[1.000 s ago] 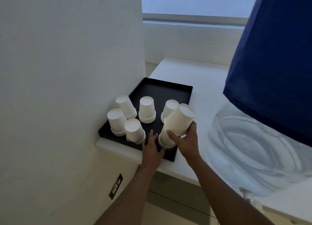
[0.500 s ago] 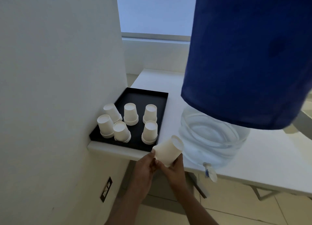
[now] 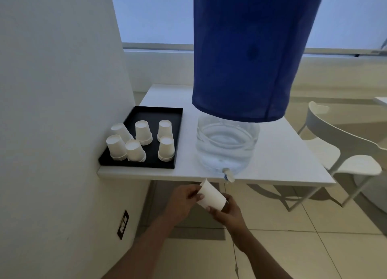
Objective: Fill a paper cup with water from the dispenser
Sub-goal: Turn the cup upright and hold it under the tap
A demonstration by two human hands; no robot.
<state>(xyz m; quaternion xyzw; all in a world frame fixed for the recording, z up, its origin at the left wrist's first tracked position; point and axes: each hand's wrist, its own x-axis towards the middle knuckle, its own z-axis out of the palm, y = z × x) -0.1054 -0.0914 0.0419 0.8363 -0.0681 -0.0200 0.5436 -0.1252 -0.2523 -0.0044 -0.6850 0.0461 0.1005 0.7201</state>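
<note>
A white paper cup [image 3: 211, 196] lies tilted on its side between both hands, below the table's front edge. My left hand [image 3: 182, 201] pinches it near the rim end. My right hand [image 3: 227, 212] holds the base end from below. The water dispenser [image 3: 227, 146] is a clear jug under a blue cloth cover [image 3: 245, 52] on the white table. Its small tap [image 3: 228, 175] sticks out over the table's edge, just above and to the right of the cup.
A black tray [image 3: 155, 113] at the table's left holds several stacks of upturned paper cups [image 3: 143, 133]. A white wall [image 3: 52, 111] stands close on the left with a socket [image 3: 123, 224]. A white chair [image 3: 343, 151] stands on the right. Tiled floor lies below.
The cup has come down from the tray to below the table's edge and has been turned over between both hands. The view has pulled back and now shows the tap.
</note>
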